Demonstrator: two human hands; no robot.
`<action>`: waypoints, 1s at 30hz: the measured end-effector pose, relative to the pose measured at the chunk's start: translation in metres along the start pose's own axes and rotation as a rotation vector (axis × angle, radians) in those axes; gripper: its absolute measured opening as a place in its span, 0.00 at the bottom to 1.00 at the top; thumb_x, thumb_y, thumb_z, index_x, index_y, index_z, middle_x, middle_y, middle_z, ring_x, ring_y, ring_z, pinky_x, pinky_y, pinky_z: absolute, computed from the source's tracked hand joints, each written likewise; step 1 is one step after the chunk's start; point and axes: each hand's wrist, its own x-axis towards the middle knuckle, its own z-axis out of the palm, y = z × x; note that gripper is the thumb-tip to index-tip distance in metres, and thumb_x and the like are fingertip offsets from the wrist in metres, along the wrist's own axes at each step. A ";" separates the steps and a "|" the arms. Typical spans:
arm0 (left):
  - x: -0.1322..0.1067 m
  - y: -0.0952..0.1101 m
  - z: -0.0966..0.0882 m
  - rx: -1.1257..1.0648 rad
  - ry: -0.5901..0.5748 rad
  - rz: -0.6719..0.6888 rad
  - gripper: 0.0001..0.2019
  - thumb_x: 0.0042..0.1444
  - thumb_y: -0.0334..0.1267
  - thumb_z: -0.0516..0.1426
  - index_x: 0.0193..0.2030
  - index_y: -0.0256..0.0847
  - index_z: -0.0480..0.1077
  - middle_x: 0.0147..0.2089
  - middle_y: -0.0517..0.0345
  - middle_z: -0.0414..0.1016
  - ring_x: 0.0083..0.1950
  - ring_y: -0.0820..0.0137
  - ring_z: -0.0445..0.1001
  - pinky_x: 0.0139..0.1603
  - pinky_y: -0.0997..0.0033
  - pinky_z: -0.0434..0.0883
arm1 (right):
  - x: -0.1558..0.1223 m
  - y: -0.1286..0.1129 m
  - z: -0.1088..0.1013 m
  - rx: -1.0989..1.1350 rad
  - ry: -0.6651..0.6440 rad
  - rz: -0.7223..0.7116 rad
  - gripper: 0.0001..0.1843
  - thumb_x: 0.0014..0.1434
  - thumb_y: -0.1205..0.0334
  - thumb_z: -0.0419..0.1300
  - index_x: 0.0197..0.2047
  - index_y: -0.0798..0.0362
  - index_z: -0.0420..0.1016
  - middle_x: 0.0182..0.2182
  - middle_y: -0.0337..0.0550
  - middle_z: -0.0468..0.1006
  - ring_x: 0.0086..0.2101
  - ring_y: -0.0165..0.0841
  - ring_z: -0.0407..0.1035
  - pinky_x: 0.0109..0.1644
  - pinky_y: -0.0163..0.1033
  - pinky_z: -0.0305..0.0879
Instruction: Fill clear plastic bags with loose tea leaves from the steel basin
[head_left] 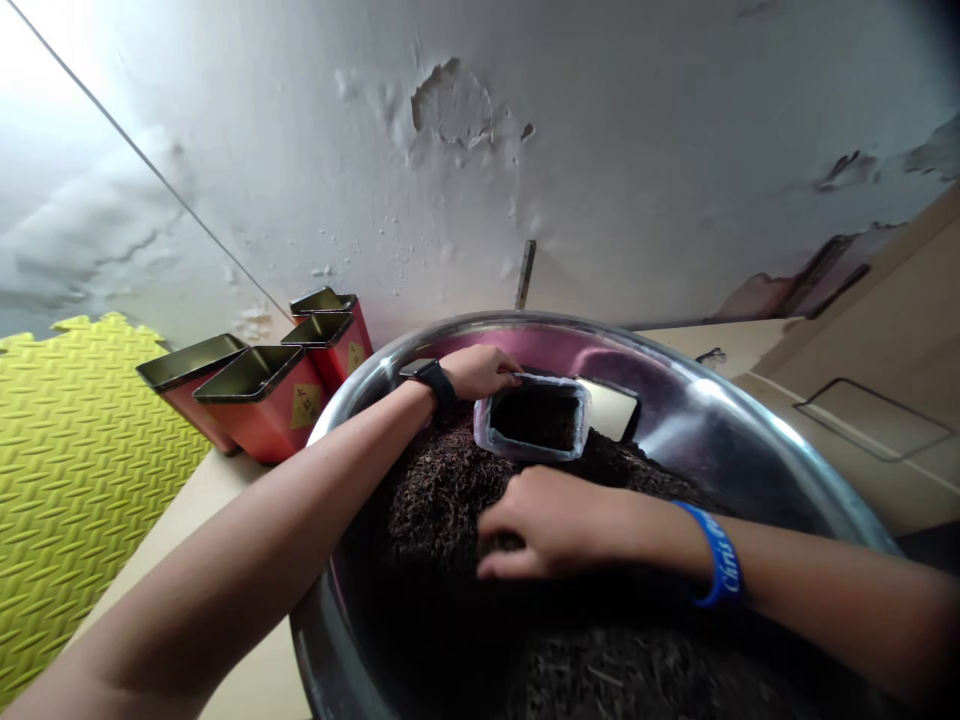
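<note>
While the left hand hooks its fingers over the rim of a clear plastic tub, which sits tilted atop a heap of dark loose tea leaves inside a large steel bowl, the right hand rests curled on the heap, its hold unclear. Also catalogued: open red tins on a beige counter, a yellow-green tread-pattern foam mat, and a white wall with blistered, peeling paint.
</note>
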 end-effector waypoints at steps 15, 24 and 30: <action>-0.001 0.002 -0.002 -0.008 -0.015 0.004 0.16 0.56 0.41 0.52 0.48 0.41 0.73 0.40 0.56 0.77 0.37 0.71 0.72 0.37 0.76 0.64 | 0.005 0.001 0.010 -0.070 0.211 -0.095 0.18 0.61 0.51 0.48 0.45 0.52 0.71 0.40 0.45 0.73 0.39 0.34 0.67 0.41 0.38 0.61; -0.001 0.005 -0.004 -0.025 -0.028 -0.011 0.16 0.56 0.42 0.52 0.49 0.42 0.72 0.43 0.55 0.77 0.37 0.70 0.72 0.39 0.74 0.64 | 0.009 0.019 0.047 -0.073 0.100 0.138 0.38 0.48 0.35 0.55 0.51 0.58 0.68 0.48 0.57 0.68 0.45 0.48 0.65 0.47 0.50 0.61; -0.001 0.001 -0.002 -0.027 -0.031 0.002 0.16 0.56 0.42 0.52 0.49 0.43 0.72 0.42 0.56 0.77 0.37 0.71 0.71 0.39 0.74 0.64 | 0.005 -0.006 0.024 0.110 -0.176 0.086 0.44 0.42 0.28 0.51 0.50 0.56 0.70 0.41 0.53 0.74 0.35 0.42 0.70 0.34 0.41 0.64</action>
